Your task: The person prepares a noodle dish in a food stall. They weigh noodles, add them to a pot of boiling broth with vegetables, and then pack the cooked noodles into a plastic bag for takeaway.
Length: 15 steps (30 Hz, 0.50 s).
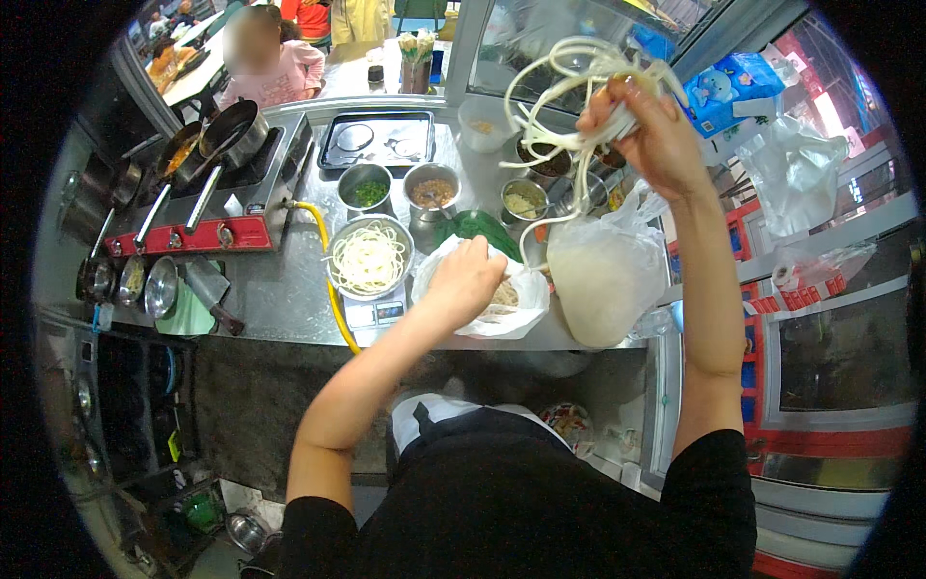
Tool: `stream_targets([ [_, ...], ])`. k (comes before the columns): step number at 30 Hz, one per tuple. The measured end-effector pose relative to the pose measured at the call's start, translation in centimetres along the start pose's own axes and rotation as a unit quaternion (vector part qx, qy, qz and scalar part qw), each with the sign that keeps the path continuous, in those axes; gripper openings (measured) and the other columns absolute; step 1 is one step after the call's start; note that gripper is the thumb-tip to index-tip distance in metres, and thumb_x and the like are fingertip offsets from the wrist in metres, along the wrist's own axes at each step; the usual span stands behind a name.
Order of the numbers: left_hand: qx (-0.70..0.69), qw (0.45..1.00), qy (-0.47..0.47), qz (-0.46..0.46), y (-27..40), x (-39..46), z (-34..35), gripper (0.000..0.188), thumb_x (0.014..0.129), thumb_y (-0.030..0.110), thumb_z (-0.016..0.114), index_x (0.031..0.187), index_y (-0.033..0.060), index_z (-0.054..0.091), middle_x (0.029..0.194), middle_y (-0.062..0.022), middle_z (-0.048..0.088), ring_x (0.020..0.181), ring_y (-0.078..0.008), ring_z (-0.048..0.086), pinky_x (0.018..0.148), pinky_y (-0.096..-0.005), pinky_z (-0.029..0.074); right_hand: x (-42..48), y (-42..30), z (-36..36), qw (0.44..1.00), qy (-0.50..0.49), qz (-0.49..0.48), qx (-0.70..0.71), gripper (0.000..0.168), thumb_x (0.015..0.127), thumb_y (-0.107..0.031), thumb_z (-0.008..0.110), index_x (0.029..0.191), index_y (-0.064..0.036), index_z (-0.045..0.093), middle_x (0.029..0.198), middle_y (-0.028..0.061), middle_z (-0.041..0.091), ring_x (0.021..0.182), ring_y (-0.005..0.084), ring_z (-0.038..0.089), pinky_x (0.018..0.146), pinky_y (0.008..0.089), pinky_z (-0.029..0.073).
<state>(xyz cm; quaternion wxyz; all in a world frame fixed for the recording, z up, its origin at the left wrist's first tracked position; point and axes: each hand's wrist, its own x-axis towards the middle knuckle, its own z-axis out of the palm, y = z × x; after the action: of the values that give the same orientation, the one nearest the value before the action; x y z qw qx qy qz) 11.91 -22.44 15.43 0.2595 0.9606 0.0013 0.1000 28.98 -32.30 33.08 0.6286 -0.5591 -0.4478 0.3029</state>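
Observation:
Raised high at the right, my right hand (647,137) grips a bundle of thick white noodles (571,54). One long strand trails from the bundle down beside the white plastic bag (532,311). Over that bag, my left hand (466,279) is curled closed at the mouth, its fingertips hidden; it looks to be gripping the plastic. Thin noodles (503,300) show inside the bag. To the left, a metal bowl of pale noodles (369,257) sits on a digital scale (376,311). A large clear bag with pale contents (604,282) stands to the right.
Behind are metal pots of chopped greens (370,192), beans or nuts (432,192) and minced garlic (522,199), plus a black tray (376,141). A gas stove (210,195) holds pans at left. A yellow hose (329,282) crosses the counter; a cleaver (206,286) lies near its edge.

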Motion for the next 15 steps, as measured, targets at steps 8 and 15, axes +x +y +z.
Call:
stream_targets([
  [8,-0.146,0.985,-0.067,0.066,1.1,6.3,-10.8,0.023,0.089,0.024,0.039,0.089,0.0031,0.049,0.075,-0.0146,0.053,0.07,-0.0266,0.052,0.065,-0.0347,0.041,-3.0,11.7,2.3,0.973,-0.027,0.163,0.161,0.031,0.088,-0.026,0.042,0.106,-0.002,0.047,0.093,0.0136,0.057,0.08,0.0188,0.058,0.075,0.0344,0.047],
  [15,-0.36,0.933,-0.016,0.0,-3.7,9.3,-12.8,0.034,0.089,0.036,0.04,0.09,0.005,0.052,0.076,0.0002,0.052,0.067,-0.0088,0.047,0.064,-0.024,0.039,-0.3,6.4,4.4,0.916,-0.041,0.217,0.335,0.016,0.089,-0.023,0.038,0.085,-0.009,0.043,0.059,-0.0045,0.033,0.045,0.0052,0.031,0.046,0.019,0.037],
])
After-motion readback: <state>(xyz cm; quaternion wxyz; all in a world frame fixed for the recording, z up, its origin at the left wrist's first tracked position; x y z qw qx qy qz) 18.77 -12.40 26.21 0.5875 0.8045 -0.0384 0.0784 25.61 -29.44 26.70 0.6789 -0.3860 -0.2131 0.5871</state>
